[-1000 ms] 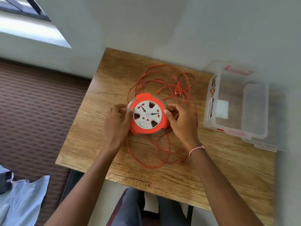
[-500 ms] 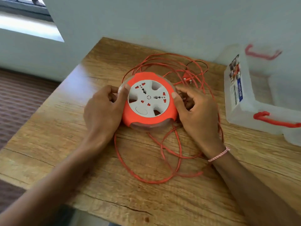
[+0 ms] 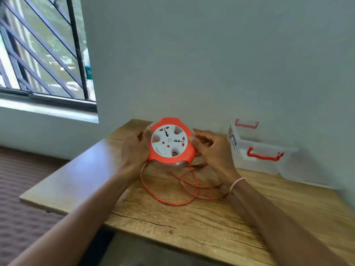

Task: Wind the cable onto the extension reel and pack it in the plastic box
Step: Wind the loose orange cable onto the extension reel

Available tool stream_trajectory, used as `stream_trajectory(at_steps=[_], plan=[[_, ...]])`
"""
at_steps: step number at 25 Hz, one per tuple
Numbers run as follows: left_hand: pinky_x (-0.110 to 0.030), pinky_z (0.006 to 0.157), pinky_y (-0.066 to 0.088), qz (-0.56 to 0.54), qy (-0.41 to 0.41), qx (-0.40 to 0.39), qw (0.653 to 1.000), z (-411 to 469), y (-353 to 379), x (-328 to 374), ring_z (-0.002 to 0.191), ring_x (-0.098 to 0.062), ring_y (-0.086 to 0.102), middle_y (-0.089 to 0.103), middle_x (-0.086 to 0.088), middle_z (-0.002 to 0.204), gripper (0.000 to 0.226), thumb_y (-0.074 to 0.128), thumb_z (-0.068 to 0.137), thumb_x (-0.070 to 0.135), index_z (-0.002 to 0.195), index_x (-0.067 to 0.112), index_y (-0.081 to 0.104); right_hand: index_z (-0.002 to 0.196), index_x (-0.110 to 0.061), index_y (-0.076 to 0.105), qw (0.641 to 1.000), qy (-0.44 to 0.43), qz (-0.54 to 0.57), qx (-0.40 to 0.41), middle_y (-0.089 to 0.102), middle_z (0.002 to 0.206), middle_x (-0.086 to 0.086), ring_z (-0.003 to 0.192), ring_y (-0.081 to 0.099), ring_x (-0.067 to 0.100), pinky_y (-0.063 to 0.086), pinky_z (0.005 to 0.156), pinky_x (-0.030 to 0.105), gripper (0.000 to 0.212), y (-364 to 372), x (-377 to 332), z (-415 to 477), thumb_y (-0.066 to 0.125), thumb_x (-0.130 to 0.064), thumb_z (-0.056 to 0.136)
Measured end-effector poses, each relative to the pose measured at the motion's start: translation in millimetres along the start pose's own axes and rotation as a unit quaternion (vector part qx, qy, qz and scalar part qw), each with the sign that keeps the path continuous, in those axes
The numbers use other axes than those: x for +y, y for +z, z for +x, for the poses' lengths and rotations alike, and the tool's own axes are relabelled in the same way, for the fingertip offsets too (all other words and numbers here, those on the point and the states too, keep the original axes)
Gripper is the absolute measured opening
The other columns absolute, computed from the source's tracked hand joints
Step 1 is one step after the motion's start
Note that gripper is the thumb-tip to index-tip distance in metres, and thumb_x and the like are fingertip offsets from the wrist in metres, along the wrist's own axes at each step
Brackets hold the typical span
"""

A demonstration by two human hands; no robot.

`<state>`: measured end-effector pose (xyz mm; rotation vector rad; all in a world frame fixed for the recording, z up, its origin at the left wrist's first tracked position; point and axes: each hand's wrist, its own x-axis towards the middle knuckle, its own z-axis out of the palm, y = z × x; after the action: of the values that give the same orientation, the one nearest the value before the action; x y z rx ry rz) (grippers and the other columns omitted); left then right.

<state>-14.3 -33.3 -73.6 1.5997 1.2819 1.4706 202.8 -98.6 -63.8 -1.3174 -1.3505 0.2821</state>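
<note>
Both hands on the extension reel (image 3: pixel 171 143), tilted over the tabletop (image 3: pixel 192 223).
The left hand (image 3: pixel 134 148) held the reel's left rim, the right hand (image 3: pixel 213 150) its right rim; each grip was clamped on the orange edge, white socket face toward the camera. The cable (image 3: pixel 172 203) lay in loose loops beneath and in front of the reel. The clear plastic box (image 3: pixel 265 162), red handles, stood right of the reel, apart.

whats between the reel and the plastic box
Head view: the right hand, gripping the reel by its right edge, fills most of that stretch, with loose cable strands behind and below it; table next to the plastic box is bare.
</note>
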Motion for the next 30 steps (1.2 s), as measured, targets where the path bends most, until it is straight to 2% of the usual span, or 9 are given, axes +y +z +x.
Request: stream_trajectory(at_steps=[6,8,11,14,19,21,23,27,30], plan=[[-0.053,0.077,0.063,-0.022,0.074,-0.028,0.997,25,18,31,0.080,-0.018,0.077,0.080,0.009,0.082,0.054,0.053,0.085,0.077,0.093,0.031,0.080,0.104,-0.011,0.077,0.988,0.078,0.107,-0.079,0.080,0.085,-0.004,0.071,0.073,0.005,0.055,0.061,0.019,0.031,-25,-2,23,0.078,-0.037,0.089],[-0.049,0.075,0.064,-0.036,0.077,-0.010,0.996,47,34,39,0.075,-0.018,0.077,0.080,0.006,0.077,0.060,0.058,0.081,0.077,0.089,0.023,0.082,0.098,-0.009,0.076,0.983,0.109,0.134,-0.060,0.077,0.076,-0.006,0.062,0.069,0.006,0.054,0.057,0.023,0.030,-23,1,31,0.075,-0.038,0.090],[-0.041,0.066,0.053,-0.117,0.056,-0.014,0.991,73,54,41,0.065,-0.031,0.066,0.072,-0.023,0.075,0.068,0.058,0.090,0.067,0.080,0.002,0.073,0.090,-0.012,0.075,0.966,0.168,0.197,-0.009,0.078,0.081,0.002,0.065,0.070,0.015,0.056,0.058,0.032,0.029,-14,8,36,0.075,-0.041,0.090],[-0.030,0.056,0.048,-0.178,0.101,-0.050,0.978,63,61,16,0.058,-0.021,0.060,0.065,-0.006,0.065,0.053,0.053,0.099,0.058,0.077,0.011,0.067,0.103,-0.013,0.074,0.956,0.176,0.232,0.033,0.080,0.094,0.004,0.074,0.073,0.016,0.057,0.062,0.036,0.035,-5,19,30,0.075,-0.045,0.090],[-0.033,0.042,0.054,-0.161,0.091,-0.161,0.970,38,69,-4,0.047,-0.039,0.067,0.072,-0.019,0.071,0.049,0.051,0.101,0.062,0.117,0.017,0.056,0.110,-0.017,0.068,0.958,0.167,0.229,0.046,0.080,0.090,0.000,0.055,0.066,0.009,0.052,0.046,0.023,0.040,0,18,17,0.075,-0.048,0.086],[-0.029,0.039,0.052,-0.153,0.098,-0.143,0.973,36,70,1,0.044,-0.029,0.066,0.072,-0.016,0.072,0.040,0.045,0.104,0.058,0.120,0.021,0.054,0.118,-0.020,0.065,0.974,0.153,0.158,0.050,0.079,0.098,-0.001,0.071,0.072,0.010,0.058,0.058,0.025,0.046,-4,9,16,0.076,-0.050,0.085],[-0.027,0.038,0.050,-0.148,0.120,-0.129,0.973,35,67,5,0.044,-0.020,0.066,0.072,-0.009,0.070,0.036,0.043,0.104,0.055,0.117,0.024,0.054,0.125,-0.027,0.058,0.992,0.066,-0.033,0.097,0.072,0.108,-0.008,0.085,0.069,0.002,0.059,0.066,0.019,0.052,-13,0,17,0.078,-0.050,0.084],[-0.018,0.042,0.049,-0.125,0.177,-0.128,0.968,37,62,8,0.046,-0.007,0.066,0.071,0.008,0.069,0.023,0.042,0.105,0.049,0.113,0.031,0.053,0.133,-0.022,0.055,0.913,-0.209,-0.334,0.110,0.066,0.118,0.002,0.100,0.063,0.017,0.059,0.074,0.030,0.049,-28,-18,13,0.071,-0.044,0.092],[-0.023,0.045,0.052,-0.101,0.216,-0.116,0.964,36,62,9,0.051,-0.009,0.068,0.070,0.000,0.072,0.038,0.042,0.107,0.054,0.123,0.022,0.054,0.140,-0.025,0.053,0.862,-0.255,-0.434,0.059,0.071,0.116,0.002,0.101,0.064,0.021,0.057,0.081,0.036,0.051,-20,-24,5,0.061,-0.050,0.097]])
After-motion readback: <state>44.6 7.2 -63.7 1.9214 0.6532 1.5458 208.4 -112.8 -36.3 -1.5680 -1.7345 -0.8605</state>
